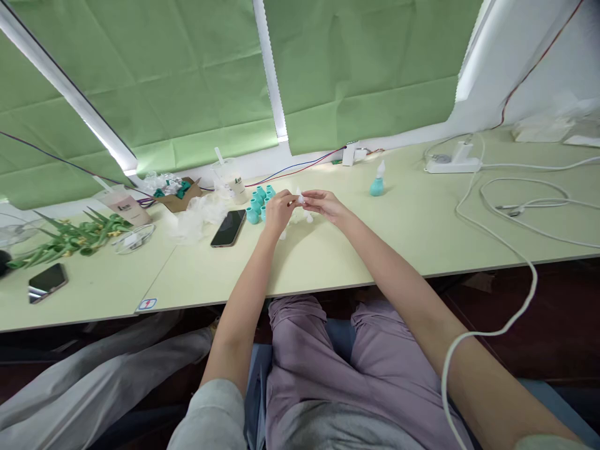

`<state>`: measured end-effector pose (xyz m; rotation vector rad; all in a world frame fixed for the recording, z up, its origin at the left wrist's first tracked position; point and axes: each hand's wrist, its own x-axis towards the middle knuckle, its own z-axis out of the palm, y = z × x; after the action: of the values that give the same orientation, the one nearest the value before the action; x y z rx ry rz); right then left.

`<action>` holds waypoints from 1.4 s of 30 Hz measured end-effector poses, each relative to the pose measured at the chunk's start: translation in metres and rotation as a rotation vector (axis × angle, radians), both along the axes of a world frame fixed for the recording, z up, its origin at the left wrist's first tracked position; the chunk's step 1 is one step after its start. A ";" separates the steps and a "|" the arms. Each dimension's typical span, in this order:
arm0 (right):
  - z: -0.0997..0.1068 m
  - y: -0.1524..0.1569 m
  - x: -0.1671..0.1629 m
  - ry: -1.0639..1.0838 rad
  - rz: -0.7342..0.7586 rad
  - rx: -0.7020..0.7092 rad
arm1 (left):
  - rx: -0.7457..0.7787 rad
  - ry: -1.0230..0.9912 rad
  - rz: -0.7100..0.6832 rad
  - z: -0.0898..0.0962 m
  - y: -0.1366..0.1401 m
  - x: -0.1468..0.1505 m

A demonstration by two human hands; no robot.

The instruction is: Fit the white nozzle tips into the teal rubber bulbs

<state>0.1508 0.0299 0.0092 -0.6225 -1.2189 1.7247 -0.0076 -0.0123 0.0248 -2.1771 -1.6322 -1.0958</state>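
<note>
Near the centre of the frame, the fingertips of the left hand (282,210) and right hand (324,205) pinched a small white nozzle (299,199) between them. It was pale and tapered to a point at the top; the fingers hid its lower part. More white pieces (308,217) lay below, partly covered by the hands, so their number was hard to tell. Left of them stood a cluster of teal bulbs (252,215) with open necks, some blocked by the left hand. Right of centre, a teal bulb with a white tip (376,186) stood upright. At centre left, a cardboard box (187,199) held teal pieces and crumpled clear plastic. Nearby stood a clear cup (239,189) with a straw; farther left, a pinkish drink cup (132,208) leaned in view. A dark object (4,262) was cut off at the left edge.
</note>
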 end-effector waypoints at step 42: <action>0.006 -0.005 -0.001 -0.209 -0.074 0.323 | 0.083 -0.076 0.062 -0.002 -0.003 0.006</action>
<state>0.1500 0.0253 0.0153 -0.6536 -1.5613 1.3870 -0.0018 -0.0157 0.0231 -2.0432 -1.6419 -1.2196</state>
